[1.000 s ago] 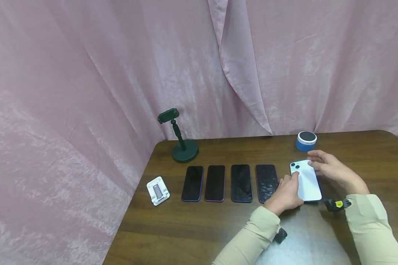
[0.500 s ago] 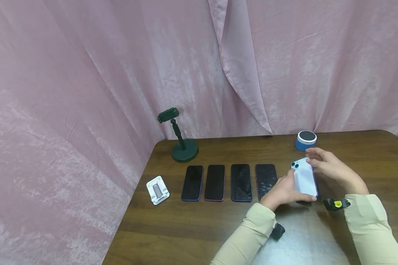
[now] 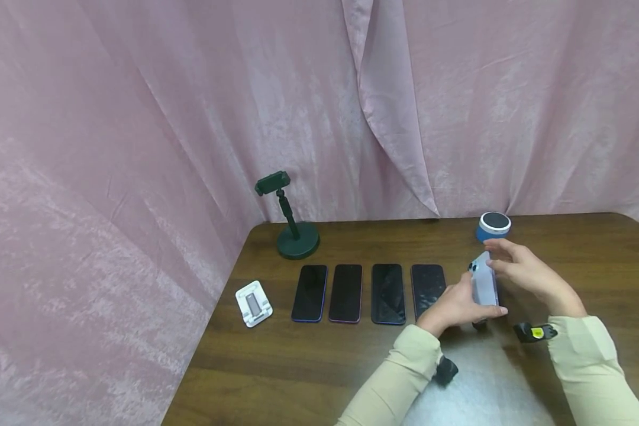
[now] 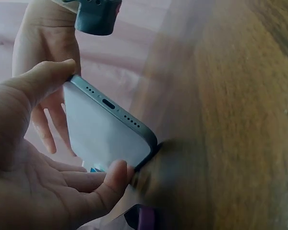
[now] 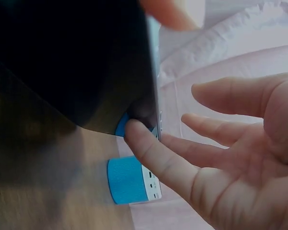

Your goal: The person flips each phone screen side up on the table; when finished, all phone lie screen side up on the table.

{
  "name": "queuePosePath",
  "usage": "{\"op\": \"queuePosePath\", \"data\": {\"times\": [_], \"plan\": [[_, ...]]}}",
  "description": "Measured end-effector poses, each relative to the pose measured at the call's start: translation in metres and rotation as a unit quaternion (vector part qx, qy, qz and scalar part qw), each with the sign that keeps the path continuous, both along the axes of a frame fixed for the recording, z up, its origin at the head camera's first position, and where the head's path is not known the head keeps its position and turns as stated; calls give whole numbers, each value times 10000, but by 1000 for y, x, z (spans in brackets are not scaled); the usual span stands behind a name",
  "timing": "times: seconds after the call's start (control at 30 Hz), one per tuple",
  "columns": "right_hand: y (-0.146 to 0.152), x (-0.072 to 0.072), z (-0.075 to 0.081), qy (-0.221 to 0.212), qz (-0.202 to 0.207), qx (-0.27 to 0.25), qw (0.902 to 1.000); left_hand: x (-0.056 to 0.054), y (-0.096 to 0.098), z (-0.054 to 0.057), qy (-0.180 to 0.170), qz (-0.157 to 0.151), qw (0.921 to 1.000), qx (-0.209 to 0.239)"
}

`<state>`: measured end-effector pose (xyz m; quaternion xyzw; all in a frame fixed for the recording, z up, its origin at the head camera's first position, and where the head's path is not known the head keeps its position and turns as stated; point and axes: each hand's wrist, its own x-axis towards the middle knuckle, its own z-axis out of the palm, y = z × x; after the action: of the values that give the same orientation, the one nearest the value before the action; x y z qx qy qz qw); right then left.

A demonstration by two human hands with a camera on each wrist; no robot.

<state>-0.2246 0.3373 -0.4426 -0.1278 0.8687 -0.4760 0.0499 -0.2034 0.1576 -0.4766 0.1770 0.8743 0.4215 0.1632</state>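
Note:
A smartphone (image 3: 486, 284) with a pale back is held tilted up on one long side near the right of the table. My left hand (image 3: 460, 306) grips it by its edges, thumb at one lower corner and fingers at the opposite side, as the left wrist view shows with the charging port (image 4: 108, 104) facing the camera. My right hand (image 3: 529, 277) is at the phone's far end with fingers extended. In the right wrist view one fingertip (image 5: 134, 130) meets the corner of the dark screen (image 5: 72, 52), while the thumb stays apart.
Several dark-screened phones (image 3: 386, 294) lie in a row left of my left hand. Beyond the right hand stands a blue cylinder with a white band (image 3: 491, 234). A green stand (image 3: 296, 241) and a small white folding stand (image 3: 253, 303) are at the left. A pink curtain (image 3: 202, 130) hangs behind.
The phone has been raised and turned from lying nearly flat to steeply tilted. My left hand has closed round its edges, and my right hand has shifted slightly left.

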Motion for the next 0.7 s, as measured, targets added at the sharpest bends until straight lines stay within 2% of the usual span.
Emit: {"op": "queuePosePath", "data": {"times": [0.23, 0.47, 0.6, 0.7], "plan": [[-2, -1, -3, -25, 110, -403, 9991, -6, -8, -1, -590, -180, 9957, 689], [-2, -1, -6, -206, 232, -451, 9985, -10, -13, 0, -843, -302, 9902, 1070], [-2, -1, -8, -455, 351, -489, 9972, -10, -15, 1, -1247, -249, 9778, 1664], [-2, -2, -10, -598, 448, -425, 9963, -11, -16, 2, -1447, -195, 9699, 1947]]}}
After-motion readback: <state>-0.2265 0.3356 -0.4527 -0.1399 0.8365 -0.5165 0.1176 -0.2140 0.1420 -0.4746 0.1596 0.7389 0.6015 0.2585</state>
